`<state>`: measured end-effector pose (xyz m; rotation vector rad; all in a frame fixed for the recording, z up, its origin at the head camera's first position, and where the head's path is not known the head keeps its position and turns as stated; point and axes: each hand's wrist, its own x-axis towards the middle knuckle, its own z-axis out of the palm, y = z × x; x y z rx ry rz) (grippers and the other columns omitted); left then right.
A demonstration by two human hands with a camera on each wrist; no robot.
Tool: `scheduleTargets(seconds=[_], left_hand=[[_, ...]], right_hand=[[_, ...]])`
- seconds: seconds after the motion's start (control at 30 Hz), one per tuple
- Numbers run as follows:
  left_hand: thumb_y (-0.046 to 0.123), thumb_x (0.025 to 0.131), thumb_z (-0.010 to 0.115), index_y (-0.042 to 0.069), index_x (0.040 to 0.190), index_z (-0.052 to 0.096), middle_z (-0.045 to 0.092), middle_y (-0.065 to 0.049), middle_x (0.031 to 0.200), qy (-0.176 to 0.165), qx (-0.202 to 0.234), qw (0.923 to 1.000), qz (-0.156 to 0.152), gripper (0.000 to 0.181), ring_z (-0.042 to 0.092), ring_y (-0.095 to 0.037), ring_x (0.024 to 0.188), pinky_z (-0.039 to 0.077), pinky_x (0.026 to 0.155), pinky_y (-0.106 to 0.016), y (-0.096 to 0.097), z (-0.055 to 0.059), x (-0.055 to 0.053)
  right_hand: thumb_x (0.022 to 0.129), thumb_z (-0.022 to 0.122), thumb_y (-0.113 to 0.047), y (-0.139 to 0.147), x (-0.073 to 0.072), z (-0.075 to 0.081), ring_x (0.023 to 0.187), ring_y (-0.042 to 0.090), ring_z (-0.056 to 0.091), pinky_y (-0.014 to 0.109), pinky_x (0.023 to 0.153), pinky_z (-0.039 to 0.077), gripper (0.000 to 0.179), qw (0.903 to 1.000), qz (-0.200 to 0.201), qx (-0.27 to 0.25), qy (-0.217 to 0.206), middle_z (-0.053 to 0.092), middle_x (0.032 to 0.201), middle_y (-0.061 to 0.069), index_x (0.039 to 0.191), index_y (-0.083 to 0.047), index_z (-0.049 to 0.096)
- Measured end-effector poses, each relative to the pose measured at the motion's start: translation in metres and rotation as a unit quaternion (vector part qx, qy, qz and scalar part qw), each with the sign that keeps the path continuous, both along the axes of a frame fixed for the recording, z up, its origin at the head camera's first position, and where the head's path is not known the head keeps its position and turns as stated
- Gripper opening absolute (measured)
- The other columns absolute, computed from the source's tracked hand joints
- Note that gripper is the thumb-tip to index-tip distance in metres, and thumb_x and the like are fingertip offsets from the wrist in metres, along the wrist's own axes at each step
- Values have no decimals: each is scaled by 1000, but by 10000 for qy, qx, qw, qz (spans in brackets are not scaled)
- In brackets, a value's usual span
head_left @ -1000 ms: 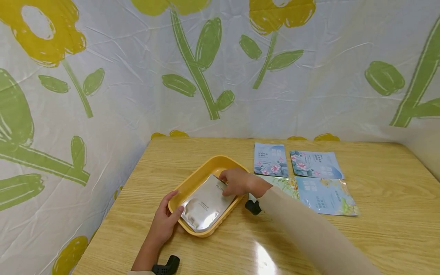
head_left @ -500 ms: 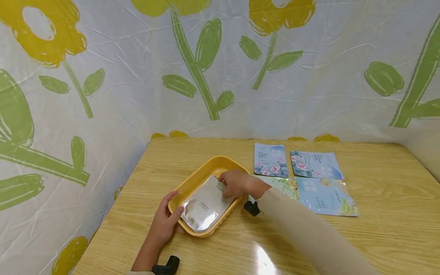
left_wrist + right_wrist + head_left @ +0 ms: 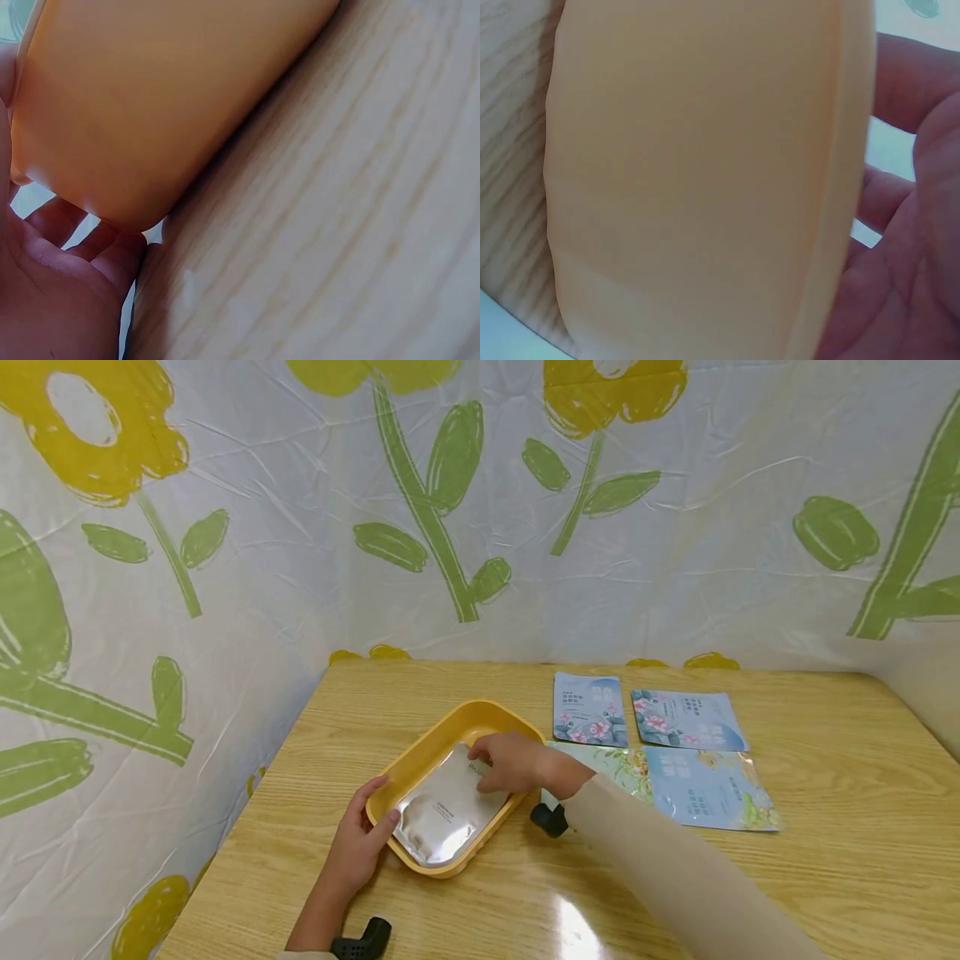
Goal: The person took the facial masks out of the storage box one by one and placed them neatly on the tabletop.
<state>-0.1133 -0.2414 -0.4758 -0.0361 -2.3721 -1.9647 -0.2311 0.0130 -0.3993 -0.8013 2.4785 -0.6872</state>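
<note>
In the head view a yellow plastic basket stands slanted on the wooden table. My left hand grips its near left side, thumb over the rim and fingers outside; the left wrist view shows those fingers against the basket's outer wall. Inside the basket lies a silver sheet mask packet with dark print. My right hand reaches over the right rim, its thumb and index finger apart at the packet's far end. In the right wrist view the basket wall hides most of what these fingers touch.
To the right of the basket lie a blue floral packet, another blue one, a green one partly under the right forearm, and a pale blue one. A flower-printed cloth hangs behind the table.
My right hand has shifted slightly left over the silver packet, and its thumb and index finger are spread a little wider. The left hand and the basket stay in place.
</note>
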Motion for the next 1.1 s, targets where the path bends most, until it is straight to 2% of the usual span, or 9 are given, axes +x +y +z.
scheduleTargets(seconds=[0.23, 0.37, 0.67, 0.93, 1.1], left_hand=[[7, 100, 61, 2, 148, 37, 32, -27, 153, 45, 36, 10000, -16, 55, 38, -41, 137, 42, 95, -14, 0, 0, 0], [6, 100, 61, 1, 149, 36, 32, -27, 152, 66, 101, 9999, -55, 55, 38, -41, 136, 43, 95, -15, 0, -1, 0], [5, 101, 59, 0, 149, 34, 32, -28, 151, 34, 244, 9996, -164, 55, 42, -43, 133, 44, 94, -16, -1, -1, 1], [6, 101, 59, 1, 150, 34, 33, -28, 151, 34, 229, 9996, -149, 55, 43, -42, 133, 45, 94, -16, -1, -1, 1], [5, 101, 58, 0, 150, 34, 32, -27, 152, 35, 247, 9995, -170, 55, 43, -43, 132, 45, 93, -16, -1, -1, 1]], right_hand=[[87, 78, -15, 3, 0, 5, 109, 26, 56, 39, 97, 46, 43, 9959, -9, -780, -462, 62, 117, 9, 126, -5, 63], [87, 78, -14, 3, 1, 7, 110, 27, 55, 38, 97, 47, 44, 9930, -26, -1002, -619, 61, 122, 11, 127, -3, 63], [84, 82, -19, -2, 4, 11, 113, 22, 52, 36, 99, 44, 46, 9914, 39, -991, -849, 58, 131, 5, 127, -10, 66], [84, 82, -19, -4, 8, 12, 105, 19, 52, 30, 88, 47, 46, 9916, 210, -909, -901, 59, 129, 4, 127, -14, 68], [84, 82, -21, -4, 10, 13, 117, 19, 49, 32, 96, 44, 51, 9931, 238, -745, -879, 56, 138, 5, 132, -15, 65]])
